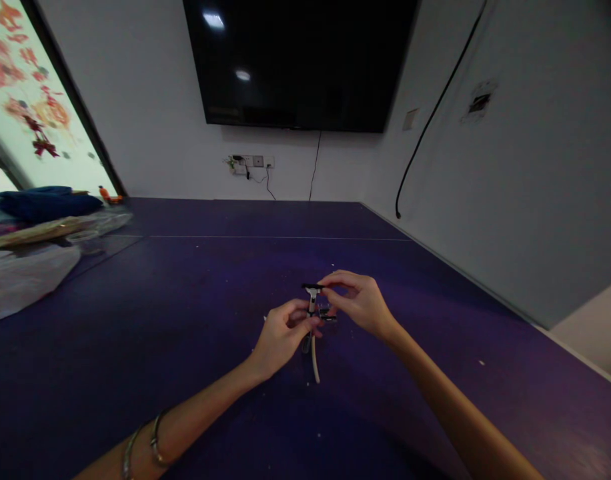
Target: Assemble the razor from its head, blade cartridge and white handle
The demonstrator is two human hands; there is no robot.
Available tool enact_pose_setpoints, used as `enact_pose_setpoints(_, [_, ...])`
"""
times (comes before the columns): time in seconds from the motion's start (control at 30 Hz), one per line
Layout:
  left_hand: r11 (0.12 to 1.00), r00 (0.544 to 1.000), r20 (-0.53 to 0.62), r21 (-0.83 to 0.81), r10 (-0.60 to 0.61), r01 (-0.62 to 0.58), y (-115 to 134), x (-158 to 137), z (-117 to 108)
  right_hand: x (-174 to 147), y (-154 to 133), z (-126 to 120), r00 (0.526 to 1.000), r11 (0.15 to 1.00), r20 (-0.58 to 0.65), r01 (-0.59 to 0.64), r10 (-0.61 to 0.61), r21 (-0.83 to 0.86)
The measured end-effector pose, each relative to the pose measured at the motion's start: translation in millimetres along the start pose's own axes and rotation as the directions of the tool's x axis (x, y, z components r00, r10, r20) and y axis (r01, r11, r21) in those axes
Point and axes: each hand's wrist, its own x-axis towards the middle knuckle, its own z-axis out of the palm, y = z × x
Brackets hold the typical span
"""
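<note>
A T-shaped razor (pixel 312 293) with a black head and a silver neck is held upright above the purple surface. My left hand (pixel 284 333) is closed around its handle, with the thumb and fingers pinching it. The fingertips of my right hand (pixel 356 299) pinch the right end of the black head. Just behind the fingers is a small black and silver piece (pixel 328 313), partly covered. A thin cream-coloured strip (pixel 315 363) extends below my left hand, beside the dark lower end of the handle; its upper end is hidden.
The purple surface (pixel 185 373) carries small white specks. At the left lie a dark blue cloth (pixel 45 203) and clear plastic bags (pixel 30 273). A television (pixel 305 60) hangs on the back wall above sockets (pixel 255 161). A black cable (pixel 438 103) hangs down the right wall.
</note>
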Motion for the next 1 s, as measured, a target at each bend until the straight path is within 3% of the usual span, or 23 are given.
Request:
enact_pose_setpoints(0.23, [1.0, 1.0, 0.009, 0.01, -0.003, 0.002, 0.3, -0.5, -0.6, 0.1, 1.0, 0.1, 1.0, 1.0, -0.002, 0.008, -0.008, 0.017])
enact_pose_setpoints(0.43, [0.999, 1.0, -0.005, 0.03, 0.022, -0.022, -2.8, 0.2, -3.8, 0.6, 4.1, 4.2, 0.997, 0.994, -0.057, -0.049, 0.055, 0.101])
enact_pose_setpoints(0.57, [0.999, 1.0, -0.013, 0.031, 0.029, -0.028, -1.6, 0.9, -4.2, 5.4, 20.9, 0.8, 0.993, 0.995, -0.09, -0.073, 0.08, 0.075])
enact_pose_setpoints(0.73, [0.999, 0.999, -0.011, 0.018, 0.049, -0.049, 2.9, 0.9, -5.2, 20.9, 88.4, -14.1, 0.989, 0.962, -0.124, -0.111, 0.082, -0.248])
enact_pose_setpoints(0.87, [0.999, 0.999, -0.002, 0.007, 0.052, -0.052, 4.8, 1.1, -7.0, 28.0, 142.9, -26.4, 1.0, 0.833, 0.018, -0.008, 0.022, -0.554])
enact_pose_setpoints(1.0, [0.998, 0.998, 0.003, -0.001, 0.056, -0.056, 6.0, 1.6, -7.3, 26.8, 163.2, -33.5, 0.997, 0.706, 0.071, 0.043, 0.011, -0.707])
